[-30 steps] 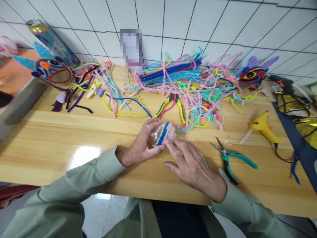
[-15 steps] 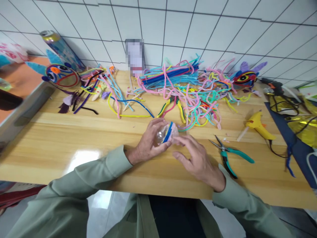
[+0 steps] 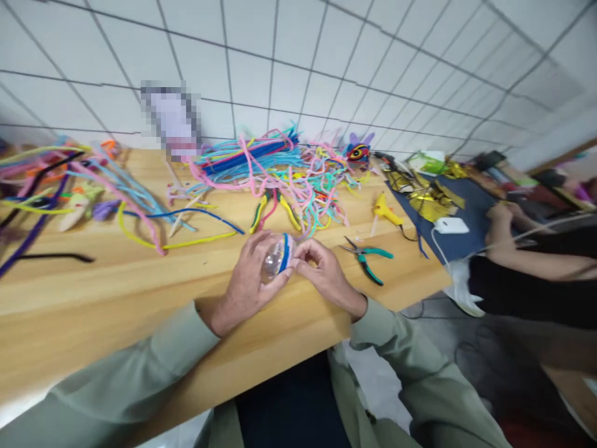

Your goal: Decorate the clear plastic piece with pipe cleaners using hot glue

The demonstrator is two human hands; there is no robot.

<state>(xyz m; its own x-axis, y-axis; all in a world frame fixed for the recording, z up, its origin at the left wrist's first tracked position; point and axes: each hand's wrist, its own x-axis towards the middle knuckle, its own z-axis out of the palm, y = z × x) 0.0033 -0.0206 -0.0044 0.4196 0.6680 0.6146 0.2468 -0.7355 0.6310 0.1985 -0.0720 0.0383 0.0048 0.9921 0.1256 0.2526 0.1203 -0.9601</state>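
My left hand (image 3: 242, 283) is wrapped round a clear plastic ball (image 3: 275, 260) with a blue pipe cleaner band round it, held just above the wooden table (image 3: 116, 274). My right hand (image 3: 324, 274) pinches the ball's right side with curled fingers. A heap of coloured pipe cleaners (image 3: 280, 168) lies beyond the hands.
Green-handled pliers (image 3: 366, 256) lie right of my right hand, a yellow glue gun (image 3: 386, 210) beyond them. A pipe-cleaner mask (image 3: 357, 151) sits near the tiled wall. Loose pipe cleaners (image 3: 69, 193) spread at left. Another person's arm (image 3: 527, 255) rests at right, by a white charger (image 3: 450, 225).
The view has swung to the right, bringing another person into sight. My hands stay on the ball; the right fingers have curled tighter against it.
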